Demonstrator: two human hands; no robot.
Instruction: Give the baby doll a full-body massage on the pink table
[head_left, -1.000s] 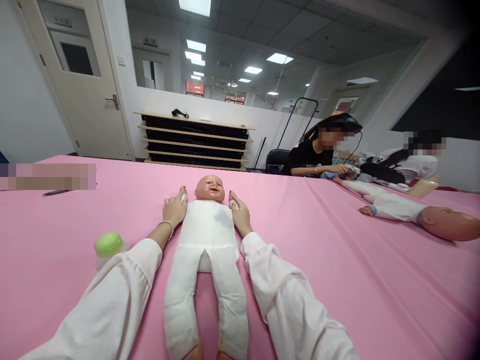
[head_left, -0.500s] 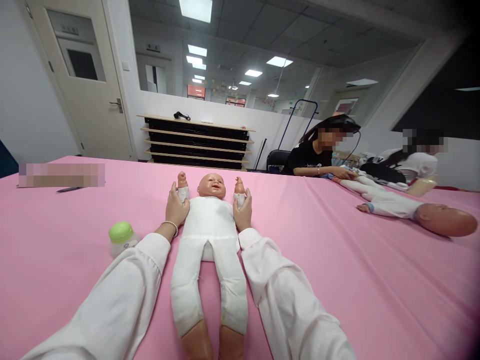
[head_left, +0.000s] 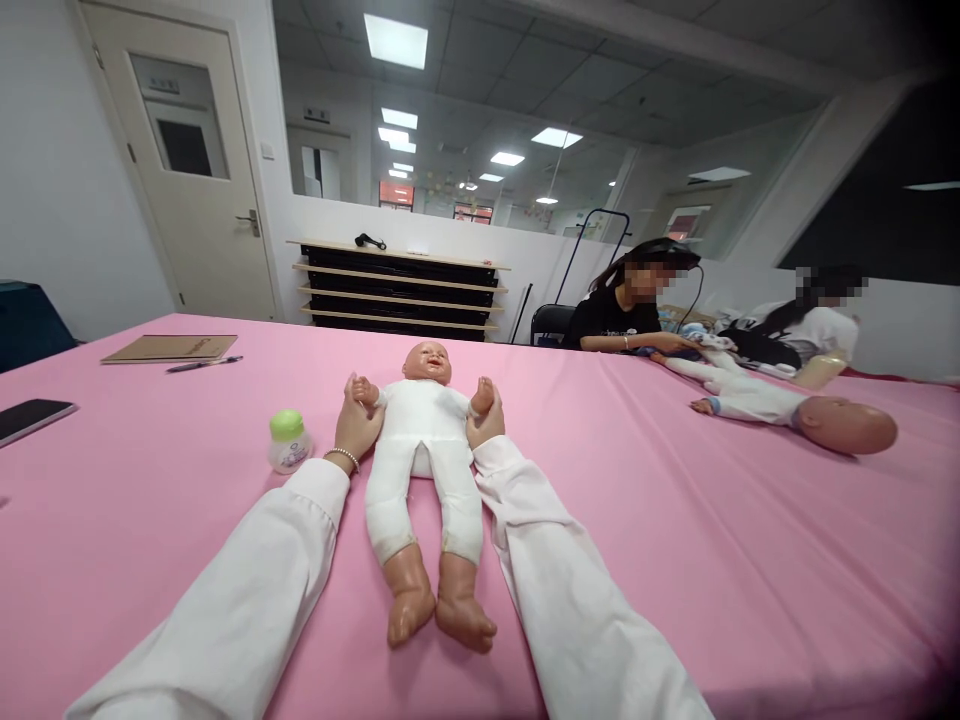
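Observation:
A baby doll [head_left: 424, 430] with a white cloth body lies face up on the pink-covered table, its bare feet towards me. My left hand [head_left: 358, 420] is closed around the doll's arm on the left, just by its small hand. On the other side my right hand [head_left: 487, 418] grips the doll's other arm near the wrist. Both doll hands stick up above my fingers. Left of my left wrist stands a small jar [head_left: 289, 442] with a green lid.
A brown notebook [head_left: 171, 348], a pen [head_left: 205, 364] and a phone [head_left: 34, 418] lie on the pink tabletop [head_left: 660, 560] at left. A second doll [head_left: 787, 405] lies at right. Beyond it sit a person in black [head_left: 611, 318] and another person in white [head_left: 821, 335].
The doll's arms have come down and outward with my hands. My view has shifted, so the doll's feet, the phone and the whole jar now show.

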